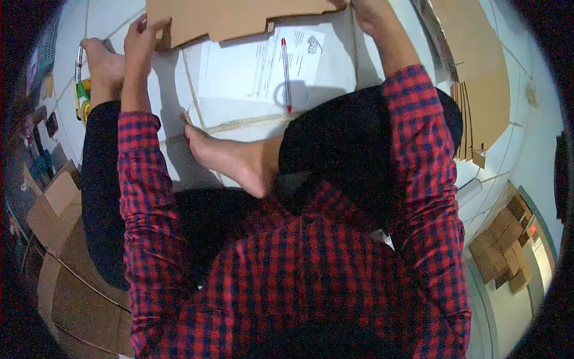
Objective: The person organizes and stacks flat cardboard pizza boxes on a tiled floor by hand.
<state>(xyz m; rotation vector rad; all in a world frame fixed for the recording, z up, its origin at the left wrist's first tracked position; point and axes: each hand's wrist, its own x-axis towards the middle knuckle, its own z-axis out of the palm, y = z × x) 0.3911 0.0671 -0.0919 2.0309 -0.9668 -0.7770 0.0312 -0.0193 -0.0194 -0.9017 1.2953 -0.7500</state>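
A flat piece of brown cardboard [239,18] with notched edges is held up at the top of the view, its far side cut off by the frame. My left hand [143,36] grips its left end, thumb against the edge. At the right end my right hand [372,17] is closed on the cardboard, partly out of view. Below the cardboard, printed paper sheets [230,72] lie on the tiled floor. A pen [286,75] with red ends rests across the papers.
My bare feet [230,155] and crossed legs are close below the papers. Stacked cardboard [478,78] lies to the right, more cardboard pieces [505,239] lower right. An open cardboard box [57,203] stands at left. A green and yellow object [81,93] sits beside my left foot.
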